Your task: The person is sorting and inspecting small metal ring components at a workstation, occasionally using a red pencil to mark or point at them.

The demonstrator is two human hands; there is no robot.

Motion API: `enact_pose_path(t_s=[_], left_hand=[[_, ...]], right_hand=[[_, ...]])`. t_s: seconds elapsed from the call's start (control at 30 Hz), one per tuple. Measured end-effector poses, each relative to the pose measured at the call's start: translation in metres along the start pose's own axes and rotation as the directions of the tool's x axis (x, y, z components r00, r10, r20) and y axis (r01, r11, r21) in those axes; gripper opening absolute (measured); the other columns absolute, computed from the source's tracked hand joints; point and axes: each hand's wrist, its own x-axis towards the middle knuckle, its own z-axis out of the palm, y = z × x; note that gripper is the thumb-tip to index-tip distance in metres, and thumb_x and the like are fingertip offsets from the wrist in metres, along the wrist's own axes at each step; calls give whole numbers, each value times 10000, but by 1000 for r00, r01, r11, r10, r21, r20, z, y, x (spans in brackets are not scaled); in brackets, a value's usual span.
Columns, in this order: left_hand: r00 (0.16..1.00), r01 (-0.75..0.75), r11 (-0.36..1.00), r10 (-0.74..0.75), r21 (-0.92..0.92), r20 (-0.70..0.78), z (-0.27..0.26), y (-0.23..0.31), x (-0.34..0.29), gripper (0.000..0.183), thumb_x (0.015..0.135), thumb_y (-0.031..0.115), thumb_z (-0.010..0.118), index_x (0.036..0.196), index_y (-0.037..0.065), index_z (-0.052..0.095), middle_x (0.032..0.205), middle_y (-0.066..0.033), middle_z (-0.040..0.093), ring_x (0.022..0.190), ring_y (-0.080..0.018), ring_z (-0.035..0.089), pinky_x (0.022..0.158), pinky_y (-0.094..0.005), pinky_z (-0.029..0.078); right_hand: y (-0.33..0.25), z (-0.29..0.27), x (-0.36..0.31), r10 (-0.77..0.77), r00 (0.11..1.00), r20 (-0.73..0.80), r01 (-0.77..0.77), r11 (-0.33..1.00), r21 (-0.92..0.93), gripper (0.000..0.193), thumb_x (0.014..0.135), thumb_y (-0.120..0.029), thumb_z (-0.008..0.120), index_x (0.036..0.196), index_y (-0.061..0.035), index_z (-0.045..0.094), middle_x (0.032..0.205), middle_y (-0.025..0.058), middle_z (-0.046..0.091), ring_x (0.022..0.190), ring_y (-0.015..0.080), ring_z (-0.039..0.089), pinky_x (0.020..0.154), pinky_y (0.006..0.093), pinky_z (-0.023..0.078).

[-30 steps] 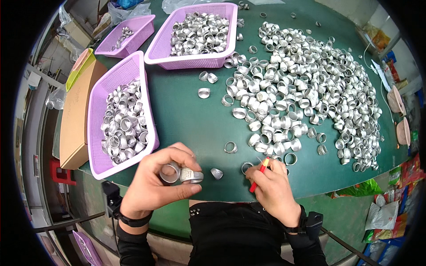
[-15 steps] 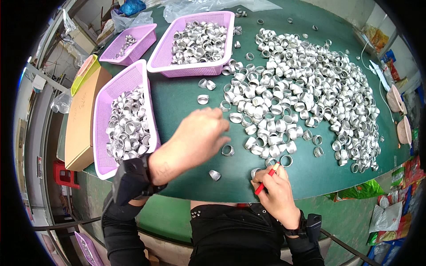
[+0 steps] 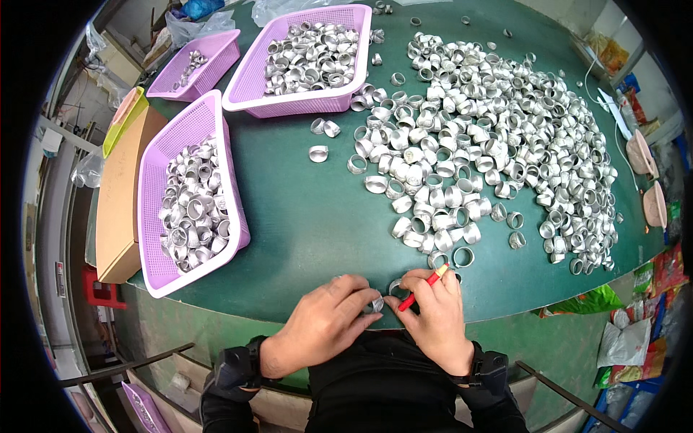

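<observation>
My left hand [image 3: 326, 317] is at the table's near edge, thumb and fingers pinched on a silvery metal ring [image 3: 377, 304]. Just to its right, my right hand [image 3: 437, 317] grips a slim red pen-like tool [image 3: 419, 291] with a pale yellow end, slanting up to the right. Its thumb and fingertips come close to the held ring. Another metal ring [image 3: 395, 287] shows by the right fingertips, partly hidden; whether they touch it, I cannot tell. Beyond the right hand, two loose rings [image 3: 463, 256] lie at the near end of a big pile of similar rings [image 3: 498, 137].
Purple mesh baskets holding rings stand at the left: one near [image 3: 232, 249], one farther back [image 3: 296, 105], one small [image 3: 227, 49]. A cardboard box [image 3: 115, 216] sits beside the near basket. Three loose rings [image 3: 318, 154] lie between baskets and pile on the green table [image 3: 289, 216].
My left hand has come down toward me from beside the pile and now pinches a ring next to my right hand. Two loose rings near the front no longer lie where they were.
</observation>
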Motion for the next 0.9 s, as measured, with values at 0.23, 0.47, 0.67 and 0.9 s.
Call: enact_pose_path(t_s=[0.23,0.47,0.67,0.9], left_hand=[[992,115,991,-119,-73,-48,27,-4,-17,278,662,34,703,913,3,589,904,-104,555,761,-223,573,645,-299,482],[941,175,596,-335,-784,-45,32,5,-24,288,736,-47,641,1001,-32,528,1032,-122,541,909,-164,571,790,-283,491],[955,72,180,-298,-981,15,34,9,-28,370,739,-90,621,1072,-61,465,1086,-161,513,994,-200,547,869,-317,470],[937,120,515,-341,-849,-75,24,15,-28,351,718,-43,665,1043,-54,532,1033,-128,530,914,-176,562,812,-287,484]], right_hand=[[4,-5,-3,-64,998,16,62,995,82,270,665,-57,692,886,-51,536,949,76,595,826,267,526,717,344,431],[-4,-6,-22,103,994,-25,-43,609,792,296,694,59,674,913,-13,488,1031,187,568,1022,299,553,800,370,499],[-4,4,-28,51,997,-58,36,354,935,349,713,117,621,976,-19,436,1080,193,507,1078,338,500,902,437,436],[-7,-4,-29,138,987,81,-104,171,980,327,764,113,562,1020,-24,410,1102,204,487,1071,290,504,900,417,434]])
